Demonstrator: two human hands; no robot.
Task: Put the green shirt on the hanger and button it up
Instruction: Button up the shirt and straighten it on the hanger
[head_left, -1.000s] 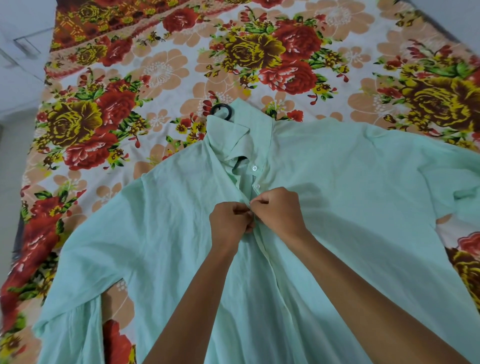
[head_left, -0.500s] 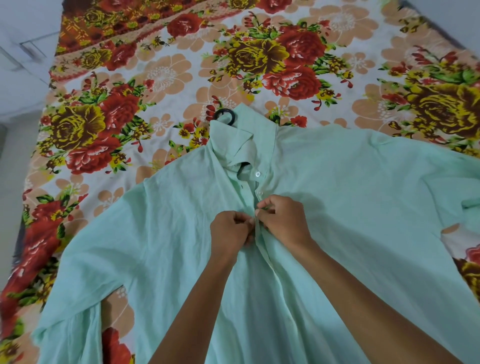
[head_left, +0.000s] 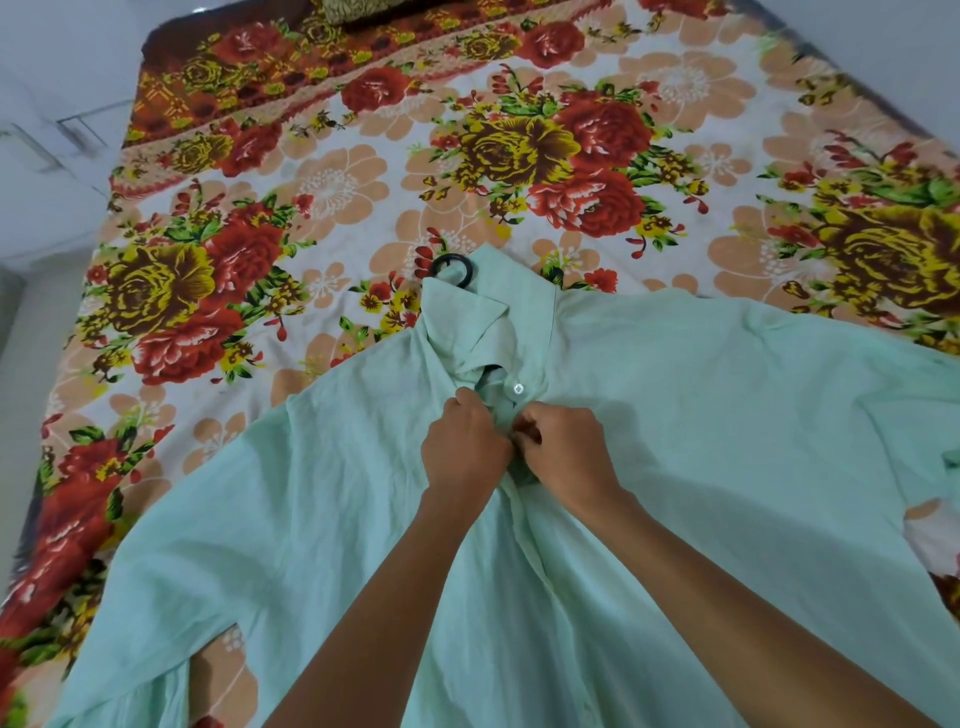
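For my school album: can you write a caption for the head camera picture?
Two hands button a green shirt on a flowery bed.

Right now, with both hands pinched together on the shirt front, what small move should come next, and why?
Probably push the button through its hole: the left hand and right hand pinch the shirt just below the top button, itself seemingly fastened.

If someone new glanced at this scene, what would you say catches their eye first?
Probably the bedsheet, loud with red and yellow flowers, which fills the upper half of the view. Spread across it lies the pale green shirt, with the black hanger hook poking out above its collar. At the middle, the left hand and right hand pinch the shirt front together, just below a white button.
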